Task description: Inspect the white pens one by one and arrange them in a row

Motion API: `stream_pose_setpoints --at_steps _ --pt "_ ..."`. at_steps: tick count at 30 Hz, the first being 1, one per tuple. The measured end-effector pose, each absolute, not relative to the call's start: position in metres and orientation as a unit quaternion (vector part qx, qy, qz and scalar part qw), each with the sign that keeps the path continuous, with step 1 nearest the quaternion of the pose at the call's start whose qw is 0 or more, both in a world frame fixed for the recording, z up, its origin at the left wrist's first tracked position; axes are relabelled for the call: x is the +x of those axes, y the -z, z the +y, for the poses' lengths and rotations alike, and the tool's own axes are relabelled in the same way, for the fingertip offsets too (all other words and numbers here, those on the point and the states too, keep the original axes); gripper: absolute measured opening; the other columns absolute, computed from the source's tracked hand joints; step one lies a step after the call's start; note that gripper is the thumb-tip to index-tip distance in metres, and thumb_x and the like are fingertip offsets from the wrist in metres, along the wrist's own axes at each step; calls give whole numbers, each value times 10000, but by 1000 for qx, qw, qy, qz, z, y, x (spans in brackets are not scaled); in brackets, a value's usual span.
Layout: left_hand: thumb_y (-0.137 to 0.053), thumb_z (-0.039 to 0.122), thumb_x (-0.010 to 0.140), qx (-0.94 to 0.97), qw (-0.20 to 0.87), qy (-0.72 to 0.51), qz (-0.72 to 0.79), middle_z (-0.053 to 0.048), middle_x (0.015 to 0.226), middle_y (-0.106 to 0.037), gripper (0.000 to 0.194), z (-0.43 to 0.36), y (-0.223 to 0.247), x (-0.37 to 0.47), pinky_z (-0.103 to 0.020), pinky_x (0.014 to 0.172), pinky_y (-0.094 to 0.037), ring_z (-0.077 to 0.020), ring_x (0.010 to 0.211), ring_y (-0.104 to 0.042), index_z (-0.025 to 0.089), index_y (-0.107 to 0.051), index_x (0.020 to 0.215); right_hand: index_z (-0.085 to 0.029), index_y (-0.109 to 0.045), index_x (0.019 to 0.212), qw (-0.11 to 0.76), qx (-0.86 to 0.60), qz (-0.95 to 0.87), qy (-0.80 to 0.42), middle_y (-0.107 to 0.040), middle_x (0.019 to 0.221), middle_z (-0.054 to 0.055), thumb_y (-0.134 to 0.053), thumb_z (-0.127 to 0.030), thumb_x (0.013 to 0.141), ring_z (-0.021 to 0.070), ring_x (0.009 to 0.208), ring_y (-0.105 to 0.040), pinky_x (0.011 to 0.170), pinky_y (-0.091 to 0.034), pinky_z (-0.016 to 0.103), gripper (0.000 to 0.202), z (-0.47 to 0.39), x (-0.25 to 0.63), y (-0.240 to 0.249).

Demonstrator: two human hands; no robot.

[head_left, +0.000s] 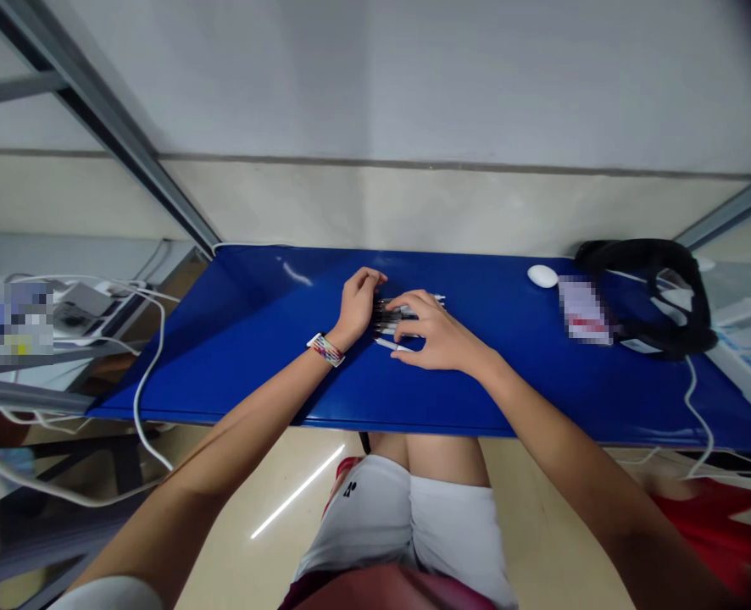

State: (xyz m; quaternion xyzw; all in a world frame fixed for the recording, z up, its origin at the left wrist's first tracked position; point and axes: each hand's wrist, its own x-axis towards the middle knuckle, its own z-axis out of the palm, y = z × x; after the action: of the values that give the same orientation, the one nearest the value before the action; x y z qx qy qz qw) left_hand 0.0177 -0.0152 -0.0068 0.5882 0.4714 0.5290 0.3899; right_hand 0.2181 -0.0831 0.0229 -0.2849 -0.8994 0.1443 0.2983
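Several pens [385, 328] lie side by side in a row on the blue tabletop [254, 356], their dark tips towards the left. One white pen [388, 344] lies a little apart at the near side. My left hand [358, 305] rests on its edge at the tip end, fingers extended and slightly bent, palm facing the pens. Over the row is my right hand [432, 330], fingers and thumb spread, with the thumb by the nearest white pen. Part of the row is hidden under the right hand. A patterned band [325, 348] circles my left wrist.
Right of the hands are a white computer mouse [542, 276], a blurred-out packet [584, 310] and a black strap headset [693, 296]. White cables [152, 373] hang at the left edge. A pale wall [414, 207] stands behind, with metal posts [185, 212] on both sides.
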Motion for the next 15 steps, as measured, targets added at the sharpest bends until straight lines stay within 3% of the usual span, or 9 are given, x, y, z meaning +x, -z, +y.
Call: stream_pose_setpoints --at_steps 6,10,12,15 --pt "-517 389 1017 584 395 -534 465 -65 1023 -744 258 -14 8 17 -374 935 -555 -224 1011 -683 228 -644 860 -275 -741 763 278 -276 -907 -156 -659 1384 86 -830 -191 799 349 1431 -494 1174 -465 618 127 -85 217 -20" --pt "-529 408 1024 590 408 -538 443 -73 1021 -745 275 -14 6 16 -368 939 -550 -218 1010 -686 221 -659 870 -273 -721 757 325 -280 -881 -201 -713 1327 67 -789 -231 843 322 1388 -552 1169 -480 572 117 -83 218 -24" --pt "-509 439 1046 593 421 -543 421 -77 998 -744 323 -13 5 17 -371 926 -554 -215 981 -692 218 -676 881 -275 -714 784 384 -308 -841 -224 -771 1172 56 -766 -268 873 304 1254 -644 1115 -517 540 103 -79 221 -29" --pt "-470 491 1077 593 448 -549 383 -74 920 -731 408 -14 3 18 -368 873 -558 -205 890 -692 216 -715 901 -268 -708 828 469 -402 -733 -284 -772 874 34 -727 -353 920 256 894 -731 889 -594 454 127 -71 229 -33"
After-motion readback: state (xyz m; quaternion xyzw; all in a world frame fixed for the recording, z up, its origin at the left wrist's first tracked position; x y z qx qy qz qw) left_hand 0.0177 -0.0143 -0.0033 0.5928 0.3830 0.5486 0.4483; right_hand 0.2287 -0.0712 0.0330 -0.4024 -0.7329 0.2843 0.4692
